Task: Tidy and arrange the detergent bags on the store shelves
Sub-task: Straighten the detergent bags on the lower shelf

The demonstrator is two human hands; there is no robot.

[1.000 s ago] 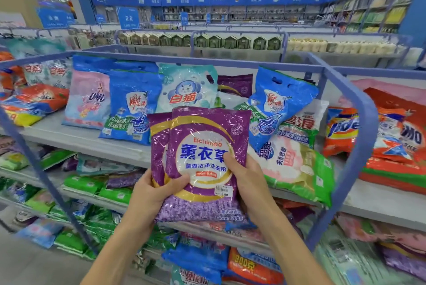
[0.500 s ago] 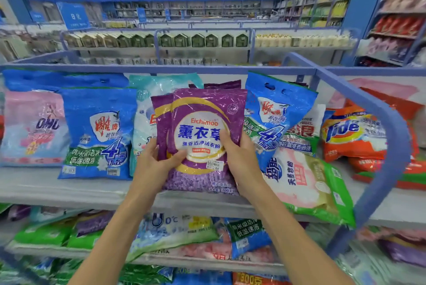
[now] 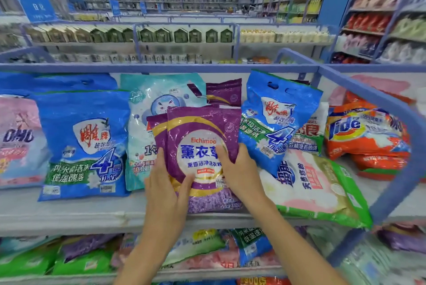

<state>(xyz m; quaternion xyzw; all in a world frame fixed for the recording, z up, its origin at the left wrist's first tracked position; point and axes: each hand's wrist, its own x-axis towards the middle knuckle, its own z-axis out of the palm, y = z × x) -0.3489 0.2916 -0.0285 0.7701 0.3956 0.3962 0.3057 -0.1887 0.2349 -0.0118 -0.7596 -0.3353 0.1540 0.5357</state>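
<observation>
1. Purple bag (image 3: 202,128): frame centre, upright, label toward camera, in the top shelf (image 3: 69,213) row. Bottom edge is at the front lip; contact with the board unclear.
2. Second purple bag (image 3: 158,128): directly behind it, offset toward 9 o'clock, only a left strip shows.
3. Left hand (image 3: 166,192): grasping the pair at the 7 o'clock corner, thumb across the front, other fingers mostly hidden behind.
4. Right hand (image 3: 242,171): grasping the purple bag's 4 o'clock edge, thumb on the white label, fingers hidden behind.
5. Third purple bag (image 3: 226,93): 12 to 1 o'clock of the held pair, at the back, only the top part visible.
6. Teal bag (image 3: 143,105): 10 o'clock, upright, partly covered by the held pair.
7. Blue bag (image 3: 85,144): 9 o'clock, upright, overlapping the teal bag's left edge.
8. Pink bag (image 3: 16,141): farther out at 9 o'clock, cut by the frame edge, blurred.
9. Right blue bag (image 3: 276,123): 2 o'clock, tilted, just beside the purple bag.
10. Green bag (image 3: 322,188): 4 o'clock, lying flat and skewed, near end over the shelf lip; right hand is in front of its left end.
11. Tide bag (image 3: 366,135): 3 o'clock, well apart, past the blue post (image 3: 410,169), on top of other orange bags.
12. Lower shelf (image 3: 80,276): 6 o'clock, green, purple and blue bags lying on it, blurred.
</observation>
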